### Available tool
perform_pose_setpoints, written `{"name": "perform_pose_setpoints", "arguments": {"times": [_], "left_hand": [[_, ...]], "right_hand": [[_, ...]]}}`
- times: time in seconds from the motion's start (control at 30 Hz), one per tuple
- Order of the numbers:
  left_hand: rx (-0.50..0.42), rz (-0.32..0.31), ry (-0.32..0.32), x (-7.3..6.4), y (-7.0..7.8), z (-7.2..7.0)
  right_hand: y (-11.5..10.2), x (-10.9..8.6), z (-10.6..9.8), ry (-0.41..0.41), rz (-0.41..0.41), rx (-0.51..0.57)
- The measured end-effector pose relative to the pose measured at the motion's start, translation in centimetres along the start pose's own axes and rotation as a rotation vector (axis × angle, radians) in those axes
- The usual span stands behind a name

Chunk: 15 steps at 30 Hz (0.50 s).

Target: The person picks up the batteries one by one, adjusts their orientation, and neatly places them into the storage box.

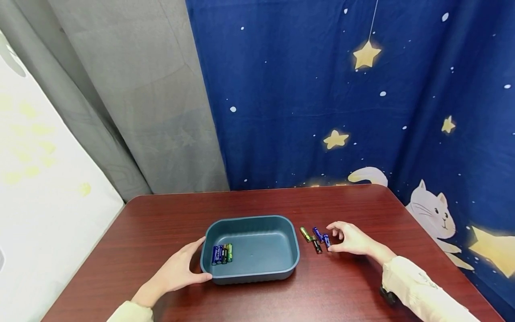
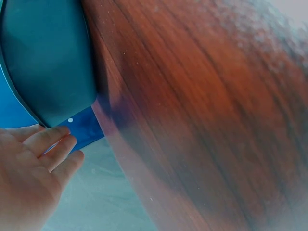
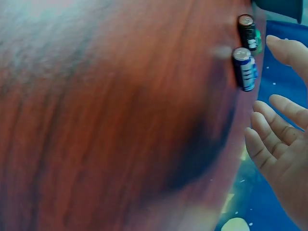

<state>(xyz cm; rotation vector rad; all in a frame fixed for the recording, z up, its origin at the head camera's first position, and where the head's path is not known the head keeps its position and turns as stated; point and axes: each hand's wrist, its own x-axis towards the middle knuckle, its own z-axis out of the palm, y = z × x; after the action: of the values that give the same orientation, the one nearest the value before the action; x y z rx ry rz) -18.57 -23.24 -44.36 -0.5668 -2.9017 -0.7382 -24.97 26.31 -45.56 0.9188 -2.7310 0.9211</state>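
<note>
To the right of the bin (image 1: 261,274), the outermost blue battery (image 1: 327,241) lies flat on the table (image 1: 257,304), in the gap between the thumb and fingers of the right hand (image 1: 352,240), which spreads wide and holds nothing; whether the thumb touches the battery I cannot tell. Its long axis runs roughly along the bin's right side, the far end leaning slightly towards the bin, and its flat silver end faces the near side. Its wrapper is shiny blue with pale lettering. Between it and the bin lie another blue battery (image 1: 318,234), a black battery (image 1: 316,245) and a green battery (image 1: 305,234), all slanting with their far ends towards the bin. Four more batteries (image 1: 222,254), two blue, one black and one green, sit side by side in the bin's left part, lengthwise along its left wall. The left hand (image 1: 179,267), spread with fairly straight fingers, touches the bin's left end, thumb at the near corner.
</note>
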Motion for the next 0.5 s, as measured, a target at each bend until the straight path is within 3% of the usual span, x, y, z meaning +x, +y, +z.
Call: {"name": "perform_pose_setpoints", "arguments": {"times": [0.5], "left_hand": [[-0.003, 0.002, 0.004, 0.1, 0.0, 0.1]], "right_hand": [[0.8, 0.1, 1.2, -0.044, -0.013, -0.044]]}}
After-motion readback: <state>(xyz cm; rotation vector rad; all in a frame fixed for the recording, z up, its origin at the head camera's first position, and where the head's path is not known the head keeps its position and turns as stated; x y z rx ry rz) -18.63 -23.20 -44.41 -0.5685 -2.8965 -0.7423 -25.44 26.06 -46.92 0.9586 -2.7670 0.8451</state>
